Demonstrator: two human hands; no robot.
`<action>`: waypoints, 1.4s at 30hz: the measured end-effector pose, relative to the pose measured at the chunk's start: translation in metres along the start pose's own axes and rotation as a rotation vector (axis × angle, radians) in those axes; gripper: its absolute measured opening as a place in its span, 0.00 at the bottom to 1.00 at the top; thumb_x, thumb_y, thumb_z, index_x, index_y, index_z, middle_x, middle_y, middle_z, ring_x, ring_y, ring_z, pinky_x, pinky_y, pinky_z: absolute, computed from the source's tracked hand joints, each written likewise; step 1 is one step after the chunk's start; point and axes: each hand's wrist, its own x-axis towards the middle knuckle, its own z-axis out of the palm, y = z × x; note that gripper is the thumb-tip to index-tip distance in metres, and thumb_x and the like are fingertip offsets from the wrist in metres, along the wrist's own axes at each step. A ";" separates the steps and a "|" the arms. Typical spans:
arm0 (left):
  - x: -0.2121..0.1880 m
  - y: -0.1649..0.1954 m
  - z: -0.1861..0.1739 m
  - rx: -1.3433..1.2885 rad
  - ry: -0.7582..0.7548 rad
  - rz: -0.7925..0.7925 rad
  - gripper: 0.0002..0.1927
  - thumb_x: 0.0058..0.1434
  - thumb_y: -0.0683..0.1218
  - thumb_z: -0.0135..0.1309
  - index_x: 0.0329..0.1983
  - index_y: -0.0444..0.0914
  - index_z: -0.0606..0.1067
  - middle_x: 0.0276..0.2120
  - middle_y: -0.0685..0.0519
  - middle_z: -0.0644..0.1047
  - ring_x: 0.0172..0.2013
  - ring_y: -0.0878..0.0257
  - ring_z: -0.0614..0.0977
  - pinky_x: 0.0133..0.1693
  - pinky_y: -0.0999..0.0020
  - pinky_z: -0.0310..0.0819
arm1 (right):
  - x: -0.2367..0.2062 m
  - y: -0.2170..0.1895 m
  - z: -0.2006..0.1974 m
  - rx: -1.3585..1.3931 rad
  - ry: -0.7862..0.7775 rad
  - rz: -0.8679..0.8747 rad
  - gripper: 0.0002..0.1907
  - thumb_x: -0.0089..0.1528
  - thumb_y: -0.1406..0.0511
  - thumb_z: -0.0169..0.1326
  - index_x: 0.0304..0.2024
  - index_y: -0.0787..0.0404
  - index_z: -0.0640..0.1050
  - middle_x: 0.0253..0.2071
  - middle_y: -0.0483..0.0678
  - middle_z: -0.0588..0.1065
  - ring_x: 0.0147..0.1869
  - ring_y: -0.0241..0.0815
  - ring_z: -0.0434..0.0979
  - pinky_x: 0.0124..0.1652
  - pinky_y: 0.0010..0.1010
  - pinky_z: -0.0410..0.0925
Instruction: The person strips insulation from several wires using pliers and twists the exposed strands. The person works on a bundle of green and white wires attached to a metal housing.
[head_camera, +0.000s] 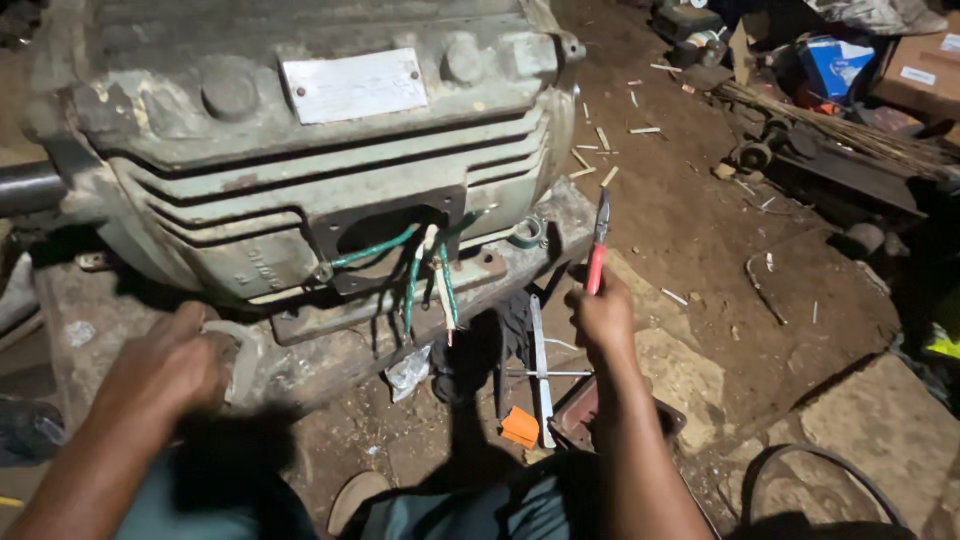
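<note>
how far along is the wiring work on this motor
Done: the motor terminal opening is uncovered, green leads hanging out. In hand: right hand holds red-handled pliers; left hand grips a pale roll. Left: leads are loose, unconnected.

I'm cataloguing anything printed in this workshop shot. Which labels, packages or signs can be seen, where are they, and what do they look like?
Nameplate: on top of the grey-green motor housing, pale rectangular metal plate, riveted at its corners.
Blue box: top right among clutter, blue and white carton.
Cardboard carton: far top right corner, brown, with a small white rectangular sticker.
No screens or signs show.
</note>
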 end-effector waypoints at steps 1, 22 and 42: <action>-0.001 -0.002 0.002 -0.045 0.074 0.045 0.14 0.49 0.52 0.59 0.39 0.46 0.83 0.49 0.48 0.74 0.53 0.49 0.79 0.50 0.55 0.76 | 0.011 0.000 0.008 -0.043 0.041 -0.048 0.19 0.55 0.71 0.53 0.50 0.62 0.80 0.26 0.49 0.75 0.23 0.41 0.71 0.22 0.35 0.63; -0.017 0.032 0.001 -1.410 -0.050 -0.280 0.13 0.60 0.48 0.55 0.44 0.37 0.78 0.30 0.49 0.81 0.26 0.65 0.78 0.30 0.68 0.74 | 0.044 -0.022 0.036 -0.848 0.109 -0.430 0.20 0.62 0.51 0.56 0.53 0.49 0.81 0.60 0.53 0.74 0.59 0.61 0.74 0.54 0.51 0.67; -0.021 0.181 -0.003 -0.990 -0.401 0.457 0.12 0.61 0.49 0.52 0.40 0.35 0.73 0.21 0.54 0.76 0.21 0.70 0.75 0.26 0.74 0.67 | -0.174 -0.037 0.006 -0.060 -0.493 -0.744 0.12 0.58 0.69 0.64 0.44 0.66 0.83 0.41 0.50 0.80 0.44 0.44 0.83 0.44 0.30 0.74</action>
